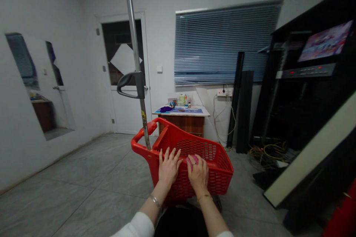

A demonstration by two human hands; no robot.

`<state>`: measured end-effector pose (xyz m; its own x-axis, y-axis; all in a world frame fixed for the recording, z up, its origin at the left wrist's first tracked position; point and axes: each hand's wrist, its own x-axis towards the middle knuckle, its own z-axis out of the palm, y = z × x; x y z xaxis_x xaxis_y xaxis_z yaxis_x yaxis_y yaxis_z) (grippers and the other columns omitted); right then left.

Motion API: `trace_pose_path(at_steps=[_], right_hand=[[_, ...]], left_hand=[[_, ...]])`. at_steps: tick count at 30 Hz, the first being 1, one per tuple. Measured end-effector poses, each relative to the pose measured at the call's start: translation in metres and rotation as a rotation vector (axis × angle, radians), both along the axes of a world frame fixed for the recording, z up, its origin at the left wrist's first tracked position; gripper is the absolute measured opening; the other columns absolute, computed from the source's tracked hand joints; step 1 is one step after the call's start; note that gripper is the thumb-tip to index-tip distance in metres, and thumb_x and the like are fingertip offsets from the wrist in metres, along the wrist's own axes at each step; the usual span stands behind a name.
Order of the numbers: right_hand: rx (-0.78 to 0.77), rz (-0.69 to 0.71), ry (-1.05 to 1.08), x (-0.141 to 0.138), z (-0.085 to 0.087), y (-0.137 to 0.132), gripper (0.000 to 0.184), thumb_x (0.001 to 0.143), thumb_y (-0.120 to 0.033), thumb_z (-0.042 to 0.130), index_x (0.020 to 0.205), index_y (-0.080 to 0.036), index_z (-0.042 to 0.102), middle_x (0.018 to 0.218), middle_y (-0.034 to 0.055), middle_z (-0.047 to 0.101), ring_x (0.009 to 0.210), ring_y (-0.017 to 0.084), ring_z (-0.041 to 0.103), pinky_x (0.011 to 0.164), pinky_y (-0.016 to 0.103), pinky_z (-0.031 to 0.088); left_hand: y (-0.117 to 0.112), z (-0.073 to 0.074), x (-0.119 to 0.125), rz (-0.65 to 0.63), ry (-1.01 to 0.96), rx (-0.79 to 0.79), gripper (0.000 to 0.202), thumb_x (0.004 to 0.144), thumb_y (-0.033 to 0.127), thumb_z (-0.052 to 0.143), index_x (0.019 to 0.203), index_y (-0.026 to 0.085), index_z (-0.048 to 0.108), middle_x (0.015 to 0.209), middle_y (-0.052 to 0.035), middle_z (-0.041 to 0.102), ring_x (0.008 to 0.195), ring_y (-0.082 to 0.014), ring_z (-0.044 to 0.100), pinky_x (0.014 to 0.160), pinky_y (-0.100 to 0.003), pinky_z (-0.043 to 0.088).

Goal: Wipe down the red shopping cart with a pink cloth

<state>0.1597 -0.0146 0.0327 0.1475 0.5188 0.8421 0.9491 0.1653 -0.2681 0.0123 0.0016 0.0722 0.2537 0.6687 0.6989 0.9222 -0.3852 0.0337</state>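
A red plastic shopping basket [211,163] on wheels stands on the floor right in front of me, with a tall metal pull handle [136,70] rising from its left end. My left hand [168,166] rests on the near rim with its fingers spread flat. Beside it, my right hand [198,173] lies on the same rim, fingers closed over a small pink object [192,160] that peeks out above the knuckles. I cannot make out what the pink thing is. The inside of the basket is mostly hidden.
A wooden desk [183,116] with bottles and papers stands against the far wall under a blue window blind [222,44]. A white door [125,77] is at the back left. Black cabinets with a screen [314,92] and loose cables [267,152] fill the right side.
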Motion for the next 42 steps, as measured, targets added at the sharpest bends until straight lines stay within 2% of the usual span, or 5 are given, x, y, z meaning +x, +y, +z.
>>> trace_pose_path(at_steps=[7,10,20,32,42], right_hand=[[0.071,-0.085,0.028,0.122,-0.03,-0.011,0.036,0.097,-0.041,0.046,0.112,-0.021,0.073,0.115,0.0123,0.064,0.108,0.024,0.053,0.095,0.039,0.041],[0.104,-0.146,0.083,0.144,-0.037,-0.011,0.043,0.098,-0.045,0.042,0.108,-0.017,0.073,0.11,0.0151,0.064,0.107,0.026,0.054,0.094,0.041,0.041],[0.017,0.012,0.021,-0.007,0.0,0.0,0.035,0.099,-0.036,0.043,0.123,-0.026,0.067,0.125,0.0115,0.059,0.11,0.024,0.049,0.095,0.04,0.041],[0.113,-0.046,0.053,0.124,-0.031,-0.008,0.041,0.098,-0.048,0.044,0.114,-0.023,0.071,0.114,0.0118,0.061,0.11,0.023,0.053,0.097,0.039,0.043],[0.027,-0.056,-0.01,0.021,-0.007,0.001,0.031,0.097,-0.037,0.05,0.118,-0.027,0.07,0.123,0.0113,0.059,0.11,0.024,0.048,0.095,0.04,0.04]], left_hand=[[0.001,-0.001,0.001,0.008,-0.007,-0.008,0.044,0.1,0.044,0.044,0.143,0.038,0.049,0.144,0.0,0.057,0.14,-0.0296,0.042,0.12,-0.058,0.016],[0.003,-0.002,0.003,0.01,-0.019,-0.009,0.043,0.1,0.044,0.044,0.142,0.039,0.051,0.143,0.0006,0.058,0.139,-0.0299,0.043,0.12,-0.059,0.016],[-0.001,0.0,-0.001,-0.006,-0.003,-0.003,0.044,0.101,0.042,0.041,0.144,0.038,0.048,0.144,0.0002,0.058,0.14,-0.0287,0.041,0.121,-0.057,0.014],[0.0,-0.002,0.002,-0.01,-0.019,-0.024,0.044,0.101,0.042,0.042,0.144,0.038,0.048,0.144,0.0008,0.058,0.14,-0.0292,0.04,0.121,-0.057,0.013],[-0.001,0.0,0.003,0.007,-0.012,0.007,0.042,0.101,0.041,0.042,0.142,0.037,0.051,0.142,0.0009,0.059,0.139,-0.0289,0.043,0.12,-0.058,0.016]])
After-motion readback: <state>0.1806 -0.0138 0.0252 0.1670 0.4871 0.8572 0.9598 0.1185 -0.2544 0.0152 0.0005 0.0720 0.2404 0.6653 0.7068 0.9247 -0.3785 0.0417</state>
